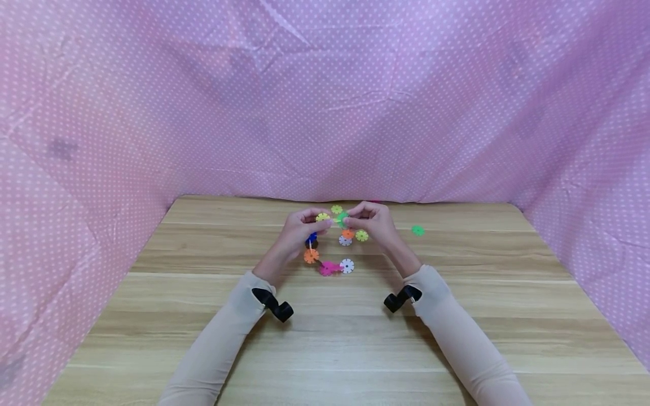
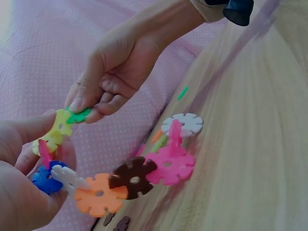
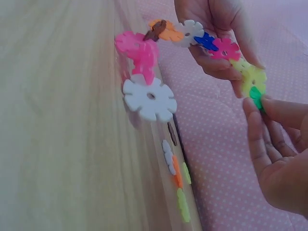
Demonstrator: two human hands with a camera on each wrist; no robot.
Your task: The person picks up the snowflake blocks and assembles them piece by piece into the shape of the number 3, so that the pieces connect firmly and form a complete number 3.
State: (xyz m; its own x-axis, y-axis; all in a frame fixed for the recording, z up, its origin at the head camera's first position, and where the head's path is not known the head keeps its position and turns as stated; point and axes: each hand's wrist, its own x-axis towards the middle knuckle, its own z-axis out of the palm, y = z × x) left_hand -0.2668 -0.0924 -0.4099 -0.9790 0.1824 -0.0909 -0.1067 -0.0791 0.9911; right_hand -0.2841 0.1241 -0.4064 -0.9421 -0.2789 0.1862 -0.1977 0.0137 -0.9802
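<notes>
A chain of notched plastic snowflake discs hangs from my left hand [image 1: 296, 232], which pinches it near a yellow disc [image 2: 61, 124] at its upper end. My right hand [image 1: 376, 223] pinches a green disc [image 2: 78, 116] between thumb and fingers. Its edge meets the yellow disc; whether the notches interlock I cannot tell. Below the left fingers the chain runs through a blue disc [image 2: 47, 179], a white one, an orange disc [image 2: 100, 195], a brown disc [image 2: 134, 178] and pink discs [image 2: 172, 166]. A white disc [image 3: 150, 98] forms the far end.
Loose discs lie on the wooden table [image 1: 325, 349] beyond and between the hands, among them an orange disc [image 1: 347, 233] and a yellow-green disc [image 1: 361, 235]. A separate green disc [image 1: 418, 230] lies to the right. Pink dotted cloth [image 1: 325, 113] hangs behind the table.
</notes>
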